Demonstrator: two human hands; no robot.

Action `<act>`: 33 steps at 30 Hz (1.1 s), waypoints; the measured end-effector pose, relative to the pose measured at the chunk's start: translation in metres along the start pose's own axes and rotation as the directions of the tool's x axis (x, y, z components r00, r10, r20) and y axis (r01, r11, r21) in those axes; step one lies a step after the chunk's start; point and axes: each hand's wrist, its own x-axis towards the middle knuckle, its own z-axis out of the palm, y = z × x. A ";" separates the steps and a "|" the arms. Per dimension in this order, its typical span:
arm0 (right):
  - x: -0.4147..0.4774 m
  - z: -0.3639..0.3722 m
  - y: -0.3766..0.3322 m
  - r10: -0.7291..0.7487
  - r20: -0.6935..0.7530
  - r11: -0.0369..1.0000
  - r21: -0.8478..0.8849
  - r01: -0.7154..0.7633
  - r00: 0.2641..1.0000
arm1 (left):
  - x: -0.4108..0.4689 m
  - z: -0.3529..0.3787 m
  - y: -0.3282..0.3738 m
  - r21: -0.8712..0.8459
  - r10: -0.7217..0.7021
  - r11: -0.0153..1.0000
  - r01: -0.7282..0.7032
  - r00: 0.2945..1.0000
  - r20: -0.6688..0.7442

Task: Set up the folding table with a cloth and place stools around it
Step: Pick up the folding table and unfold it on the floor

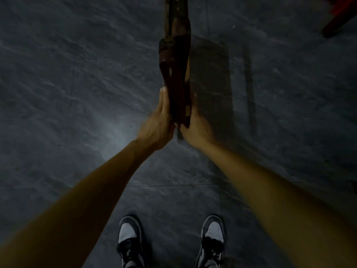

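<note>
Two hands are counted on one thing. The left hand (157,124) is laid flat against the left face of the folding table (175,74), its fingers straight and pressed to it. The right hand (197,124) is set against the opposite face, fingers reaching along it. Whether that grip is closed round the near end cannot be told, as the hand is blurred. The table is folded shut, dark red-brown and seen edge-on, and is held between the two palms above the floor (77,74). Its far end is cut off by the top of the view.

Two shoes (129,240) are seen below, grey, white and black, standing apart on the floor. One red object (340,14) is caught in the far right corner – too little of it is shown to name it.

The floor is of dark grey stone-like tiles, dimly lit, with a thin joint (164,185) running across between shoes and hands. A shadow (210,84) is cast just right of the table.

The table's long axis runs straight away from the person, near end in the hands.
</note>
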 end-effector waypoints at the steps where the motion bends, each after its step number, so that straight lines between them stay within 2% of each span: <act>1: 0.002 0.007 0.002 0.012 -0.037 1.000 0.008 -0.012 0.999 | 0.000 0.003 -0.004 -0.017 -0.001 1.000 0.001 1.000 -0.027; 4: 0.011 0.021 0.006 0.024 -0.144 0.994 0.107 -0.008 0.989 | -0.003 0.015 -0.020 -0.037 -0.029 0.999 0.027 0.997 -0.065; 8: 0.016 0.031 0.012 0.028 -0.160 0.998 0.063 -0.018 0.987 | -0.007 0.026 -0.034 -0.071 -0.119 0.991 0.111 0.987 -0.108; 11: 0.014 0.027 0.015 0.039 -0.179 0.997 0.071 -0.026 0.983 | -0.008 0.026 -0.035 -0.112 -0.120 0.988 0.108 0.987 -0.109; 14: 0.007 0.005 0.026 0.036 -0.193 0.999 0.001 -0.036 0.981 | -0.011 0.016 -0.038 -0.134 -0.128 0.984 0.115 0.987 -0.096; 20: -0.007 -0.054 0.047 0.001 -0.217 0.994 -0.105 -0.025 0.976 | -0.023 -0.035 -0.050 0.058 -0.029 0.998 0.037 0.990 -0.136; 27: -0.020 -0.108 0.045 0.076 -0.127 0.938 -0.328 -0.114 0.989 | -0.036 -0.084 -0.045 0.232 -0.160 0.960 0.155 0.987 0.001; 33: -0.033 -0.147 0.026 0.125 -0.043 0.858 -0.496 -0.130 0.991 | -0.045 -0.141 -0.050 0.471 -0.063 0.882 0.024 0.996 0.068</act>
